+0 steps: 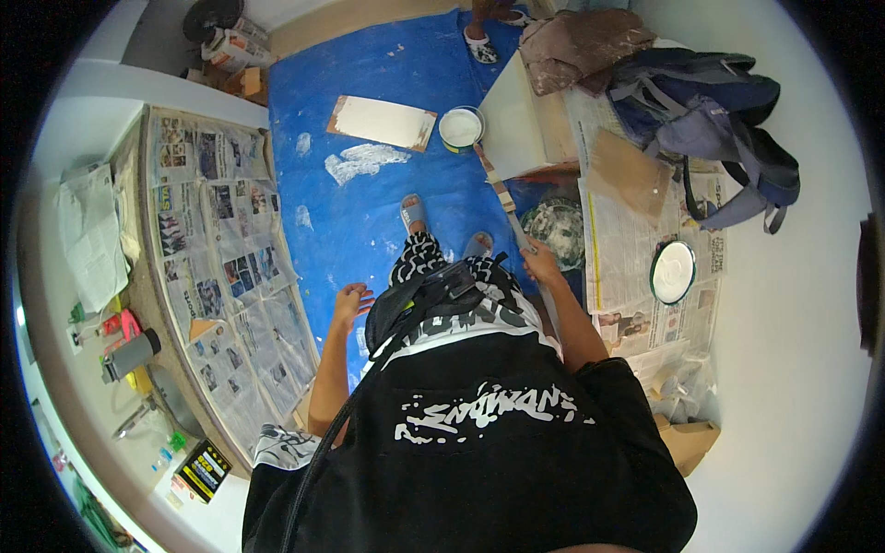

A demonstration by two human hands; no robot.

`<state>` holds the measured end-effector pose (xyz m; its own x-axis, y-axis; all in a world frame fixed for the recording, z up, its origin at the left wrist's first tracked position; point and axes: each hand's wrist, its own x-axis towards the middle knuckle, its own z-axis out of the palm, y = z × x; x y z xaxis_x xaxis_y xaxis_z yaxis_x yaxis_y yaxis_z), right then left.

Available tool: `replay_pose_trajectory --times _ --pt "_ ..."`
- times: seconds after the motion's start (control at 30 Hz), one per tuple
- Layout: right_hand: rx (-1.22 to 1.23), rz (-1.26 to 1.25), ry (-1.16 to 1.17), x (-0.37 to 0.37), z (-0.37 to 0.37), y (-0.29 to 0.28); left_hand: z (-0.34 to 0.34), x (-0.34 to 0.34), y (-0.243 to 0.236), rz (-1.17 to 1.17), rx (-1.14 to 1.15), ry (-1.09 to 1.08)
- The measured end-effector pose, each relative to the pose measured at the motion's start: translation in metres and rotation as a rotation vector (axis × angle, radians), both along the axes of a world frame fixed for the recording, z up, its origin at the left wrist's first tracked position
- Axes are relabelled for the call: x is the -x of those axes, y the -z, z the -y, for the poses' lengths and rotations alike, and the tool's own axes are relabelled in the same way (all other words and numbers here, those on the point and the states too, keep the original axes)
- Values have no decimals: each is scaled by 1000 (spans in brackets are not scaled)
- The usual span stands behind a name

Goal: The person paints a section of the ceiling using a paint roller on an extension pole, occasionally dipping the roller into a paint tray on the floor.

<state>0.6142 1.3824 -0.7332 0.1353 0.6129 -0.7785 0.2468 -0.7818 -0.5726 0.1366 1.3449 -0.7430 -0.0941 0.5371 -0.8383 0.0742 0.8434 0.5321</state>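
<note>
My right hand [541, 262] is closed around a long pale pole [513, 217], whose far part is banded in brown and white. The pole's tip reaches the near rim of an open can of white paint [461, 128]; I cannot make out what is fixed to the tip. My left hand [351, 303] hangs beside my left hip with its fingers apart, holding nothing. Left of the can, a white-painted board [384, 123] with brown ends lies on a blue sheet [318, 74]. A paint-smeared dark bucket [556, 232] stands beside the pole.
Newspaper under clear plastic [217, 198] covers a counter on the left. At right, a paint-covered lid [674, 273] and a backpack [728, 129] lie on a papered surface. A pale box-like cabinet [516, 120] stands beside the can. Another person's foot [480, 46] shows far ahead.
</note>
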Motion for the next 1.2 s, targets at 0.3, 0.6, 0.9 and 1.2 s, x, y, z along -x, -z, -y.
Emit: replay_pose_trajectory --times 0.3,0.6,0.9,1.2 --pt "65 -16 2 3 -19 4 10 -10 -22 -98 102 22" --pt "99 32 -42 7 -29 11 14 -10 -15 -119 61 15" --pt "74 28 -24 12 -36 13 24 -10 -18 -144 27 32" --pt "25 42 -57 10 -32 6 34 -11 -4 -146 26 57"
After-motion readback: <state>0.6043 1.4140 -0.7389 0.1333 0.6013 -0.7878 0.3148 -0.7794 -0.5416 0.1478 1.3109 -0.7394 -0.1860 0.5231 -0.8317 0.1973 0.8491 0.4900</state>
